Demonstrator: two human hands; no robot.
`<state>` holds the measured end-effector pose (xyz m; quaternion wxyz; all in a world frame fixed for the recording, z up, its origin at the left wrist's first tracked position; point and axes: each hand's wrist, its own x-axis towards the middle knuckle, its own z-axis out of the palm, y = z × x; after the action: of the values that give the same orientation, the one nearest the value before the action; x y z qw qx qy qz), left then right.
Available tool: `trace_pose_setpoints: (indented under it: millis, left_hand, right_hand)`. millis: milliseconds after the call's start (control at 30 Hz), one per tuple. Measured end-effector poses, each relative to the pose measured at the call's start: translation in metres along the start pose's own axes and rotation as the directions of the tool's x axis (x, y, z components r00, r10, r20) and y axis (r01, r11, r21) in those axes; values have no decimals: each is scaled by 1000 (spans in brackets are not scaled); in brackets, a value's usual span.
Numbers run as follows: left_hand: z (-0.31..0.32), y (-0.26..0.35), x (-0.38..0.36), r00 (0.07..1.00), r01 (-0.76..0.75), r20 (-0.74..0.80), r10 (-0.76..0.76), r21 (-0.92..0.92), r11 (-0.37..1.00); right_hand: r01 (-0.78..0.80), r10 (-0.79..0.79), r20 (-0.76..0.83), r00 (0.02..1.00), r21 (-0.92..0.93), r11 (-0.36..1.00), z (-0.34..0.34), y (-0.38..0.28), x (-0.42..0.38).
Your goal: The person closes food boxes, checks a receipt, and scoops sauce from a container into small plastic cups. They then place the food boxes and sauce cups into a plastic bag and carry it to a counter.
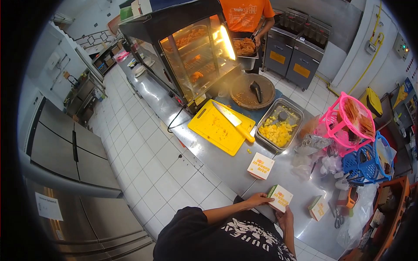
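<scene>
A white cardboard food box (281, 197) with orange lettering and a green side is held between my two hands at the table's near edge. My left hand (259, 199) grips its left side, and my right hand (286, 216) grips its near right corner. One similar box (261, 165) sits just beyond on the steel table (209, 163). Another box (318, 208) stands to the right, beside a pair of scissors (337, 217). Past the boxes are a steel tray of chopped yellow food (278, 132) and a yellow cutting board (209, 135) with a yellow-handled knife (237, 125) on it.
A lit glass display warmer (196, 56) holds fried food. Behind the table, a person in an orange shirt (244, 15) holds a pan of fried food (244, 47). A round stone mortar (244, 93), a pink basket (348, 117), a blue basket (363, 158) and plastic bags crowd the table.
</scene>
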<state>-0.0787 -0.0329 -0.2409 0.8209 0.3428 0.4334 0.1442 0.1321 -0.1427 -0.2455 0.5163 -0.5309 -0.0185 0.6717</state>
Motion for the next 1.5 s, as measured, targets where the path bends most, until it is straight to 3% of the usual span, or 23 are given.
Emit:
trace_pose_setpoints:
  millis: [67, 167, 267, 367, 500, 700, 900, 1200, 1400, 1500]
  left_hand:
    - [-2, 9, -3, 1000, -26, -6, 26, -23, 999]
    - [-7, 26, -8, 994, 64, 85, -66, 17, 998]
    - [-13, 16, 0, 990, 38, 130, -55, 127, 991]
    - [-7, 8, 1, 995, -37, 95, 41, -39, 999]
    - [-10, -16, 24, 980, 40, 197, 28, -332, 942]
    - [-10, -17, 28, 989, 88, 144, -38, -358, 929]
    - [-9, -18, 30, 991, 38, 129, 21, -443, 896]
    - [-4, -8, 22, 1000, -19, 12, 23, -231, 973]
    - [9, 17, -1, 983, -65, -170, 70, 35, 997]
    - [5, -2, 14, 974, -133, -175, 142, 62, 989]
  right_hand:
    - [23, -23, -7, 1000, 34, 999, 2, 4, 2]
    - [33, -32, -26, 999, 51, 998, 6, 5, 0]
    - [31, -31, -22, 999, 10, 999, 7, 2, -5]
    - [38, -38, -5, 999, -9, 999, 1, 3, -3]
    - [50, -49, -39, 998, 16, 999, 4, 7, -2]
    - [128, -120, -66, 991, 130, 983, 20, 8, 2]
    - [151, -112, -162, 980, 256, 955, 26, 12, 4]
    - [101, -105, -48, 993, -85, 991, 18, -6, -8]
    - [98, -99, 4, 995, -133, 986, 13, -8, -3]
    - [134, -127, 52, 991, -179, 975, 8, -7, 0]
